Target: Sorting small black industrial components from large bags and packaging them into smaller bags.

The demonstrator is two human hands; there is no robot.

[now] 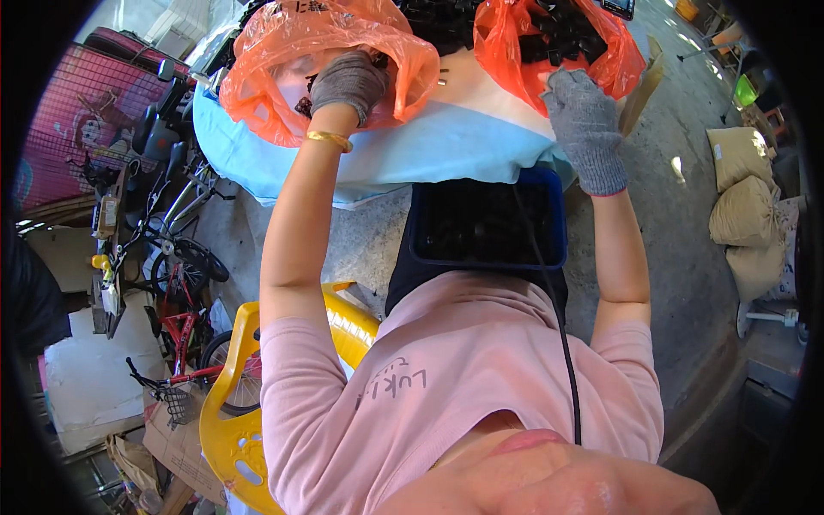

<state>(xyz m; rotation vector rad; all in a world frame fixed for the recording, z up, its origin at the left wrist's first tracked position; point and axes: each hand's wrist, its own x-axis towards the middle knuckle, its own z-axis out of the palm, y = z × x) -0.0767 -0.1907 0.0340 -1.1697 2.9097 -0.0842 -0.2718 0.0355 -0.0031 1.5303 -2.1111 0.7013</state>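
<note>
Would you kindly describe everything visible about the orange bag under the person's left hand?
The orange bag is thin, translucent, crinkled plastic, lying open on the light blue cloth-covered table. Small dark pieces show through near its mouth. The grey-gloved left hand reaches into the opening. A second orange bag lies apart to its right.

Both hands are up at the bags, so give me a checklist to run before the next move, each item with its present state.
1. Left hand in grey knit glove, inside the mouth of the left orange plastic bag: ok.
2. Right hand gloved, at the edge of the right orange plastic bag: ok.
3. Right bag holds small black parts: ok.
4. Left grip on any part: cannot tell.
5. Blue plastic crate below the hands: ok.
</note>
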